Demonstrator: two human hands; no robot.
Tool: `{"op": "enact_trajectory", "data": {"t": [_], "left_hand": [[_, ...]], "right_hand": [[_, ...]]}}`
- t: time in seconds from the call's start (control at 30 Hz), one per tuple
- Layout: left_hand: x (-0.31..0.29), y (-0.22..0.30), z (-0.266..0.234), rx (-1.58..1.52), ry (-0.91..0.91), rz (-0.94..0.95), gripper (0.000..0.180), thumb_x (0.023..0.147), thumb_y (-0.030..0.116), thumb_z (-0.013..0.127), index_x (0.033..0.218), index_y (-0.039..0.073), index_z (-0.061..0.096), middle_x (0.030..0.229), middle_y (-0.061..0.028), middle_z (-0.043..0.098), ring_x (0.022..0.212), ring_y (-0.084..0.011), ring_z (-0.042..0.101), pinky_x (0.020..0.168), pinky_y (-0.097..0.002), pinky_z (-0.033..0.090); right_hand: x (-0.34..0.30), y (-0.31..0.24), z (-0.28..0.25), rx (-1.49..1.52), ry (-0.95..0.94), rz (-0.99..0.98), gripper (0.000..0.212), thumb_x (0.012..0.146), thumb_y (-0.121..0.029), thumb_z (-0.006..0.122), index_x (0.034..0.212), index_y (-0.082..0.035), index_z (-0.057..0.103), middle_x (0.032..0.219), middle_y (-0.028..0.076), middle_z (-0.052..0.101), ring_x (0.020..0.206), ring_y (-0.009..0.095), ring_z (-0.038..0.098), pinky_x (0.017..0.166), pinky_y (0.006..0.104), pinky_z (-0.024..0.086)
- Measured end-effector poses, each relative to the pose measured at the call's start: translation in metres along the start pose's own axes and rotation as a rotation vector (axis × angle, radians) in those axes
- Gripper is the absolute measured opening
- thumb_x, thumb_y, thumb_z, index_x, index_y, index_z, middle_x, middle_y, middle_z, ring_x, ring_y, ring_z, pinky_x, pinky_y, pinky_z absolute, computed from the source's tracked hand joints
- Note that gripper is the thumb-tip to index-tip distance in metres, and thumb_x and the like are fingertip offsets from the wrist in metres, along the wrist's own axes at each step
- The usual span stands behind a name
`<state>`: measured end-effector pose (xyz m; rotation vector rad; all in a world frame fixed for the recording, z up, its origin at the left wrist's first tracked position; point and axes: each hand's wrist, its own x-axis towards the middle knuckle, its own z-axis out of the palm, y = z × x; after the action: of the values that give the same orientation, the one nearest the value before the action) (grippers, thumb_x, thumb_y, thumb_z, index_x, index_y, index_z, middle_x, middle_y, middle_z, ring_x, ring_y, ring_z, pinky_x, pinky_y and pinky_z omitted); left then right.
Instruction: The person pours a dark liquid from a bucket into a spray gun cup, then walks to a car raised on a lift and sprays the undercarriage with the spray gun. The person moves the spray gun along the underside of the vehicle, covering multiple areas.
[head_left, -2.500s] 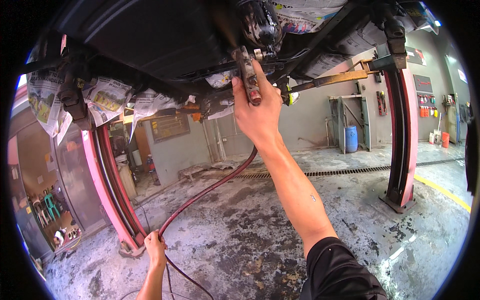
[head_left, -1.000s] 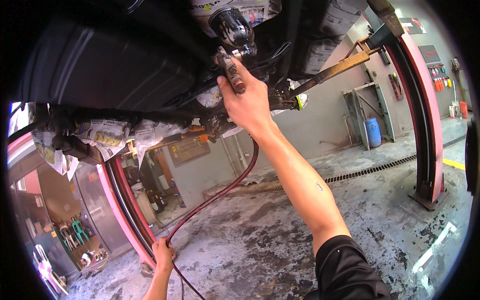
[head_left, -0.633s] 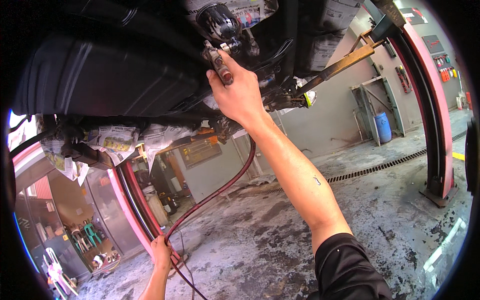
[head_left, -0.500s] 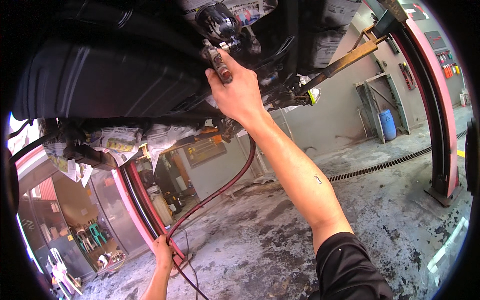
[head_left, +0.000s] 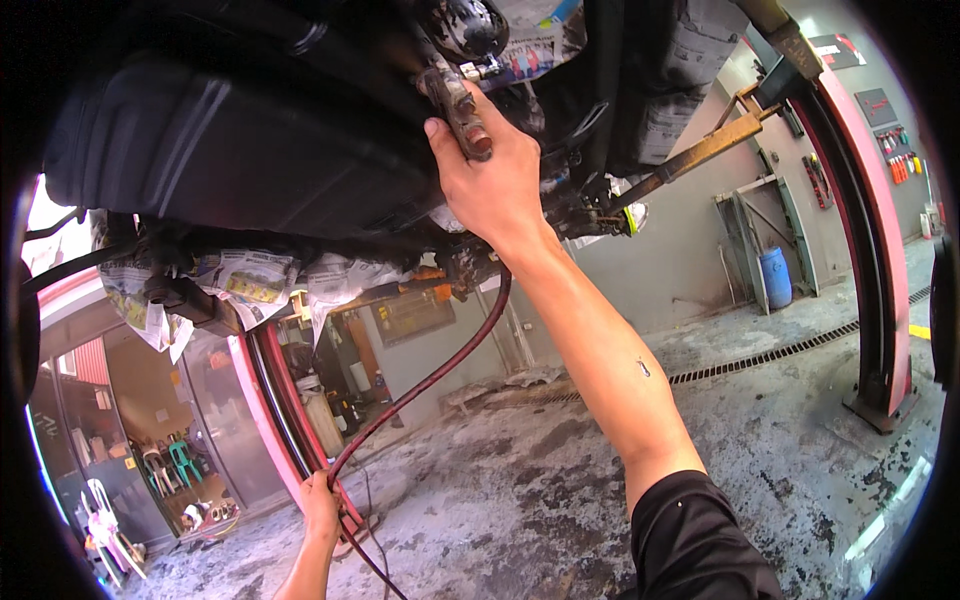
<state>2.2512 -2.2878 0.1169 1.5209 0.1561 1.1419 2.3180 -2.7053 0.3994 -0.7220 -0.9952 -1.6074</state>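
A person stands beneath a raised vehicle, both hands busy. The right hand (head_left: 500,190) reaches up, wrapped firmly around the handle of a paint-smeared spray gun (head_left: 462,112), held close under the dark underbody panel (head_left: 250,145). A black, paint-streaked cup (head_left: 466,28) sits above the gun, partly cut off by the top of the view. The left hand (head_left: 320,505), low and well apart, is closed around a dark red hose (head_left: 430,383), which curves up behind the right wrist.

Compared with half a second ago, the view has shifted, and the gun now appears slightly higher and farther right. Both holds are unchanged, so the gun seems steadily supported, with its hose kept to one side. A faint brownish blur shows near the nozzle; whether it is spray, I cannot tell. The trigger finger is hidden.

Newspaper (head_left: 250,277) hangs along the underbody's left edge. Pink-red lift posts stand on either side, and a blue drum (head_left: 776,278) stands near the rear wall on the stained concrete floor (head_left: 500,480).
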Motion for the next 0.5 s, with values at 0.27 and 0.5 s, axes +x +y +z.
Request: {"op": "enact_trajectory", "data": {"t": [0.27, 0.5], "left_hand": [[0.007, 0.005, -0.003, -0.031, -0.022, -0.013, 0.035, 0.094, 0.023, 0.053, 0.063, 0.007, 0.055, 0.051, -0.0032, 0.047, 0.04, -0.0162, 0.042, 0.04, -0.034, 0.038], [0.008, 0.008, -0.007, -0.064, -0.131, -0.027, 0.036, 0.095, 0.021, 0.053, 0.064, 0.005, 0.056, 0.053, -0.0036, 0.048, 0.042, -0.0149, 0.043, 0.042, -0.0333, 0.04]], "right_hand": [[0.011, -0.041, 0.001, -0.051, -0.038, 0.003, 0.049, 0.094, -0.019, 0.068, 0.138, 0.0, 0.058, 0.083, 0.022, 0.069, 0.078, 0.041, 0.071, 0.074, 0.0407, 0.055], [0.019, -0.06, 0.005, -0.06, -0.014, -0.021, 0.045, 0.095, -0.018, 0.07, 0.135, 0.0, 0.062, 0.081, 0.019, 0.07, 0.069, 0.024, 0.068, 0.071, 0.0327, 0.053]]}}
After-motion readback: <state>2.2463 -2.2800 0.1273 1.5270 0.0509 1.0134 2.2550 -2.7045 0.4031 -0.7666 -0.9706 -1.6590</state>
